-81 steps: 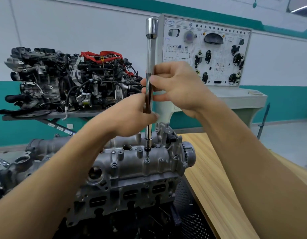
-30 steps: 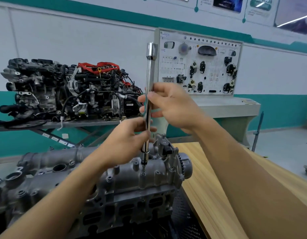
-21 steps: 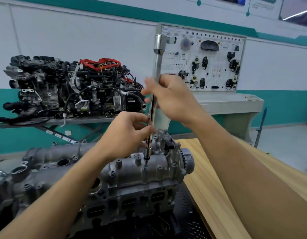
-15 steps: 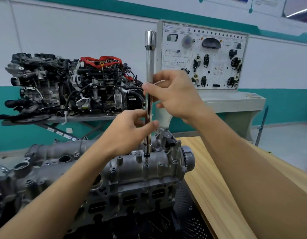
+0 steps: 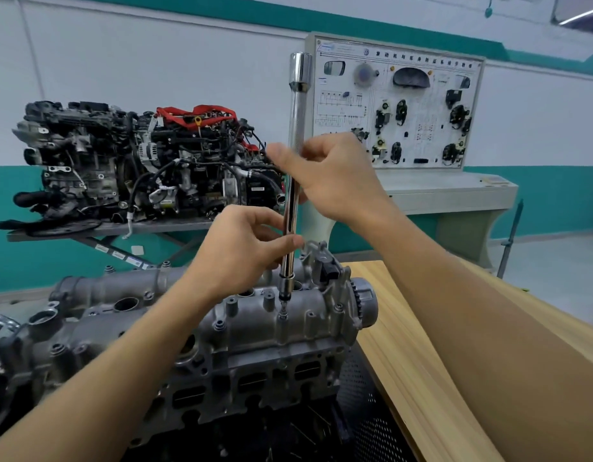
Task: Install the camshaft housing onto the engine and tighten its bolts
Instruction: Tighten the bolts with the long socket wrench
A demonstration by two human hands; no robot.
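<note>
Near-upright extension bar: left hand pinches its lower shaft, right hand pinches it higher, at 1 o'clock. Its tip sits on a bolt of the camshaft housing, at 5 o'clock from the left hand.

Bright, even light; bowed wide-angle edges.

I count two hands, the left hand and the right hand, and one chrome extension bar. There are two engines: the near engine, carrying one camshaft housing, and one far engine at left. One display board stands far right, with one wooden benchtop near right. I can't count the housing's bolt heads reliably.
</note>
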